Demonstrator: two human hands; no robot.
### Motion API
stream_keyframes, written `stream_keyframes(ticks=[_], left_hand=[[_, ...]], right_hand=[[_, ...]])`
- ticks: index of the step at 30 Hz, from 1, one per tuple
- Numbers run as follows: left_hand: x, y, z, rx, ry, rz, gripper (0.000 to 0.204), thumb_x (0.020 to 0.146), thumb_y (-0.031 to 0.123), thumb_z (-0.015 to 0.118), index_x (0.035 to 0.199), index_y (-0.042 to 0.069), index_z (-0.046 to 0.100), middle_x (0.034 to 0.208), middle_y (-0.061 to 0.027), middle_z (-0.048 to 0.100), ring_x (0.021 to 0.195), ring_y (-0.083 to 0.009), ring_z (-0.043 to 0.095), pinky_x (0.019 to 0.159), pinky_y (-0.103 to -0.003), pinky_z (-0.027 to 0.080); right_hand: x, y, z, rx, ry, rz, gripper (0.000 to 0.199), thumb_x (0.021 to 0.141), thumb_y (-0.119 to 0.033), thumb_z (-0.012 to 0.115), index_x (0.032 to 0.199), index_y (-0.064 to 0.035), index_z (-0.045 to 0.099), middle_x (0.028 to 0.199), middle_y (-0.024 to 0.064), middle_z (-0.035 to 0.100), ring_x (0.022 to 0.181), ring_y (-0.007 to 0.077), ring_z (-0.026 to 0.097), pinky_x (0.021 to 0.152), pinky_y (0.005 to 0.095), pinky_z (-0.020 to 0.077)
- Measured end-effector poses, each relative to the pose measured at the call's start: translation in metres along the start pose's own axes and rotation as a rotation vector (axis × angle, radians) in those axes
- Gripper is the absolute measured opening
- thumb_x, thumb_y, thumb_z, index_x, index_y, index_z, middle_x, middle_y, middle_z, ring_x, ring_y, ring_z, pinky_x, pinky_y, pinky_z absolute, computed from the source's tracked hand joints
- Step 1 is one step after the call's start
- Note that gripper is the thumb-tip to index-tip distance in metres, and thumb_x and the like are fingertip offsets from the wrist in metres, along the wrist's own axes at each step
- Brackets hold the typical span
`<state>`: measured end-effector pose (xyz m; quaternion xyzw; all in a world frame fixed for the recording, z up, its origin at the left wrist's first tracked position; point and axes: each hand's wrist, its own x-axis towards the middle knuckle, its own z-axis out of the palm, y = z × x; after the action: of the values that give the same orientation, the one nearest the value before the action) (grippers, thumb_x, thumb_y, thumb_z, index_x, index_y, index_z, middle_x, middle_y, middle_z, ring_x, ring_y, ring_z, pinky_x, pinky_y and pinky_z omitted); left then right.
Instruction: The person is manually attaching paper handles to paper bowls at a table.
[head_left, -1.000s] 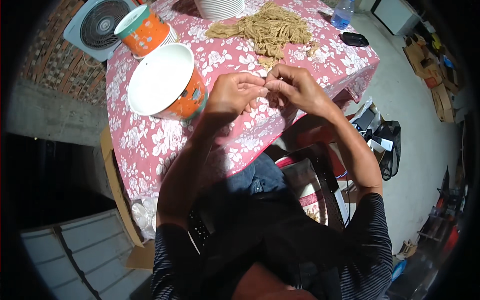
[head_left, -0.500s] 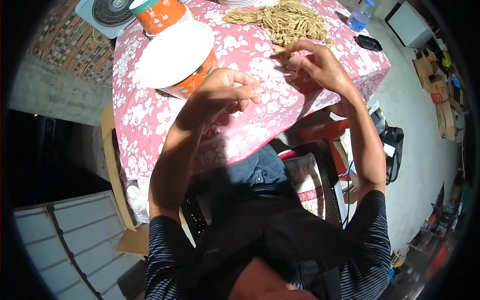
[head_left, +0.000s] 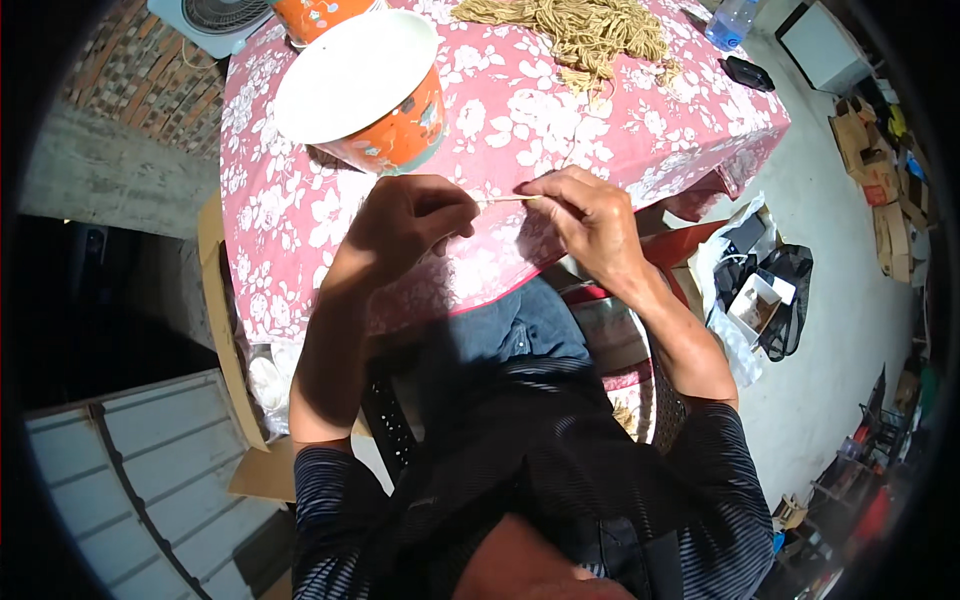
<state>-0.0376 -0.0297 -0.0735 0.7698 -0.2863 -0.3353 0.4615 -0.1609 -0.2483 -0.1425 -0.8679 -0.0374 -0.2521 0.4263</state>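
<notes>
My left hand (head_left: 410,220) and my right hand (head_left: 588,213) hold the two ends of one thin tan cord (head_left: 505,199), stretched level between them just above the near edge of a table with a pink flowered cloth (head_left: 290,200). Each hand pinches its end with closed fingers. A heap of the same tan cords (head_left: 590,35) lies further back on the cloth. An orange bowl with a white inside (head_left: 365,85) stands just beyond my left hand.
A second orange container (head_left: 320,15) and a white fan (head_left: 215,15) are at the back left. A dark flat object (head_left: 748,72) and a plastic bottle (head_left: 725,20) sit at the table's right end. Bags and boxes (head_left: 770,300) lie on the concrete floor at right.
Both hands have drawn back from the cord heap toward the table's near edge and moved apart, pulling one cord out straight between them. The view has tilted down.
</notes>
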Motion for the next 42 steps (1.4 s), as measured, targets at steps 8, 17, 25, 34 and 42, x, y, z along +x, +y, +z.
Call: stream_keyframes(ticks=[8,17,25,34,42], left_hand=[[-0.012,-0.024,-0.003,-0.108,0.072,-0.052,0.020,0.096,0.015,0.072,0.105,-0.002,0.076,0.085,-0.0071,0.076,0.068,-0.0067,0.061,0.064,-0.024,0.049],[-0.014,-0.038,-0.003,-0.125,0.093,-0.055,0.018,0.097,0.017,0.072,0.103,0.000,0.076,0.083,-0.0022,0.074,0.065,-0.0042,0.058,0.059,-0.022,0.045],[-0.020,-0.040,-0.005,-0.124,0.074,-0.037,0.019,0.098,0.014,0.070,0.105,-0.002,0.075,0.084,-0.0052,0.076,0.067,-0.0059,0.062,0.062,-0.024,0.050],[-0.025,-0.045,-0.011,-0.171,0.108,-0.017,0.017,0.099,0.016,0.070,0.102,0.001,0.076,0.082,-0.0030,0.074,0.063,-0.0045,0.059,0.058,-0.021,0.047],[-0.026,-0.055,-0.011,-0.249,0.168,0.003,0.017,0.099,0.017,0.069,0.099,0.001,0.073,0.080,-0.0047,0.073,0.059,-0.0061,0.059,0.050,-0.021,0.044]], right_hand=[[-0.019,0.025,-0.021,0.072,0.287,0.247,0.017,0.094,0.001,0.069,0.111,0.0022,0.072,0.099,0.0117,0.073,0.085,0.0183,0.070,0.076,0.0308,0.0555],[-0.016,0.010,-0.008,-0.096,0.148,0.016,0.034,0.084,-0.009,0.084,0.117,-0.0039,0.075,0.100,0.0121,0.067,0.090,0.0223,0.066,0.074,0.0322,0.0527],[0.006,-0.003,0.017,-0.162,-0.036,-0.067,0.028,0.084,-0.015,0.083,0.109,-0.0062,0.074,0.101,0.0115,0.064,0.086,0.0297,0.069,0.071,0.0408,0.0559],[0.007,0.004,-0.002,0.149,-0.127,0.131,0.011,0.094,-0.009,0.074,0.094,0.0020,0.072,0.086,0.0086,0.071,0.077,0.0168,0.065,0.070,0.0322,0.0518],[0.003,0.016,-0.048,0.498,-0.283,0.555,0.027,0.108,-0.021,0.060,0.098,0.0023,0.069,0.084,0.0044,0.070,0.067,0.0098,0.064,0.062,0.0274,0.0542]])
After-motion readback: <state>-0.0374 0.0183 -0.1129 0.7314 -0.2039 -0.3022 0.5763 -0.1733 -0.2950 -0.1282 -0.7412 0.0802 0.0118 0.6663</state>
